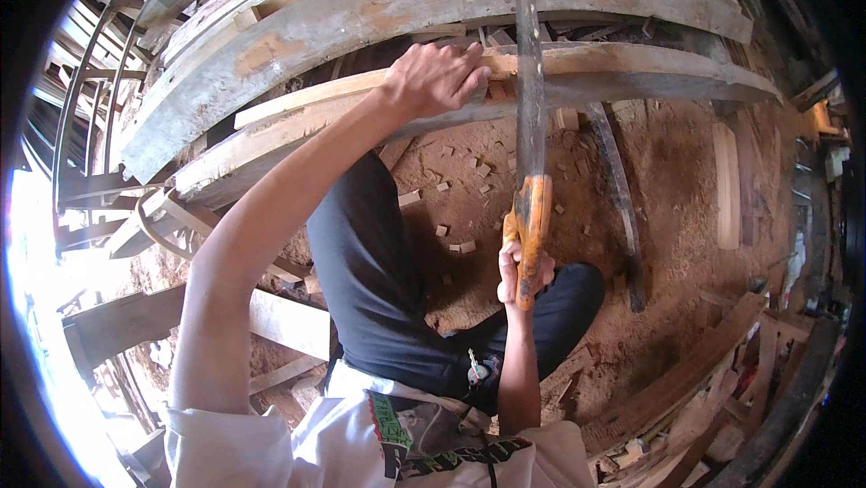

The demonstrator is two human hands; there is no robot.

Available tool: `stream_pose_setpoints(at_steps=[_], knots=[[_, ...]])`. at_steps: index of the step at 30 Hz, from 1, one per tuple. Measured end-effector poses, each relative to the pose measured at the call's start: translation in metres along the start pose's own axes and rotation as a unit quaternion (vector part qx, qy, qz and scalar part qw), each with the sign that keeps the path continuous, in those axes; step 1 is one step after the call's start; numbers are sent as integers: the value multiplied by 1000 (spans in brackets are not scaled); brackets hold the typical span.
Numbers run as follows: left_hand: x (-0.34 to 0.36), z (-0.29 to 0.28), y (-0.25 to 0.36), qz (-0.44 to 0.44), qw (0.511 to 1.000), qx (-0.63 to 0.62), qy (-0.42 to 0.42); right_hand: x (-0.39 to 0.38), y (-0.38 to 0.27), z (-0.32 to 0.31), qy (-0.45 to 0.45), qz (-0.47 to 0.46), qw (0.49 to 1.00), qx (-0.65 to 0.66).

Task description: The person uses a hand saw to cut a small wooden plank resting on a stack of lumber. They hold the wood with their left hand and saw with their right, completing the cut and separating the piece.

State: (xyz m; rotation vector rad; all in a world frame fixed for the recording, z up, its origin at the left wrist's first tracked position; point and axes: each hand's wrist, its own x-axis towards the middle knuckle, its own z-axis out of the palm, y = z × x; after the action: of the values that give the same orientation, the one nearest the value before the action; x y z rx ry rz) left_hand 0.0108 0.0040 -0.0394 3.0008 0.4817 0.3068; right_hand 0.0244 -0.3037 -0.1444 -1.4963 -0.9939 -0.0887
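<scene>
While my right grip (511,276) is wrapping the orange handle (536,204) of a saw (531,141) crossing the nearer plank (631,60), my left grip (435,80) is resting there, closure unclear; I'm expecting a light, springy blade (529,32), steering best by its handle.

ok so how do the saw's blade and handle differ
The blade is dark grey, while the handle is orange with dark patches. The blade is long and narrow; the handle is shorter and chunkier. The right hand grips the handle, while the blade crosses the plank with no hand on it. Both belong to the same saw.
</scene>
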Motion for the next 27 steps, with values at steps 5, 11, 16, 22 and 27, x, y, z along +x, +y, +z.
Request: stream_pose_setpoints(at_steps=[5,11,16,22,27], knots=[[0,-1,0,-4,1000,6,-3,9,8,16,25,0,998,53],[-1,3,-1,13,999,-16,34,0,21,11,-8,8,999,53],[-2,5,-3,21,999,10,48,-22,22,-3,-44,16,999,3],[-1,3,-2,14,1000,13,-8,-63,10,-23,-36,56,997,35],[2,-2,-2,8,999,13,-29,-63,8,-26,-27,50,998,7]])
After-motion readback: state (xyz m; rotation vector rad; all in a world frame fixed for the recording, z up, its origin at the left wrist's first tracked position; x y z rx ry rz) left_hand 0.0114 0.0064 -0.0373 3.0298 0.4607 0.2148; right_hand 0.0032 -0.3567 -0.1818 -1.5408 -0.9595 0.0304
